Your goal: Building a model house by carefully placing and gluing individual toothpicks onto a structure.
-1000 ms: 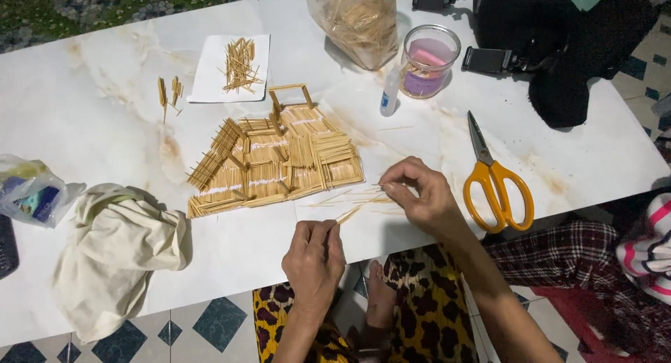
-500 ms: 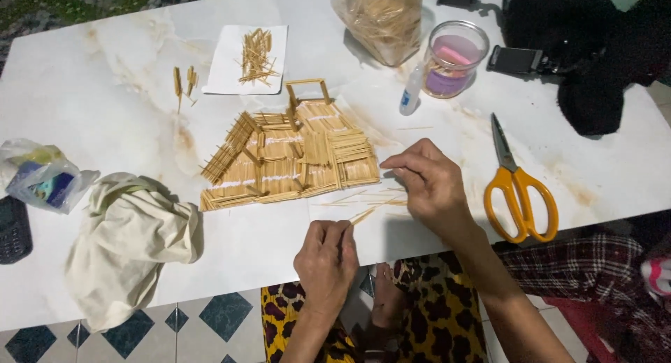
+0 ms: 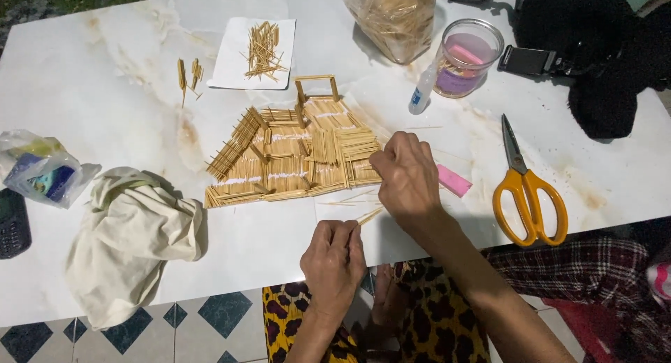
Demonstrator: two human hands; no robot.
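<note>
A flat model built of glued wooden sticks lies on the white marble table. My left hand is at the table's near edge, pinching a few thin sticks that poke out to the upper right. My right hand rests with curled fingers at the model's right edge, over loose sticks lying on the table. Whether it grips one I cannot tell. A pink slip peeks out just right of that hand.
Orange-handled scissors lie at the right. A small glue bottle, a glass jar and a bag of sticks stand behind. Cut sticks sit on white paper. A cream cloth, plastic bag and phone are left.
The view has shifted slightly, so everything sits further right in frame. My right hand has moved a little up toward the model's right edge; my left hand keeps holding the sticks.
</note>
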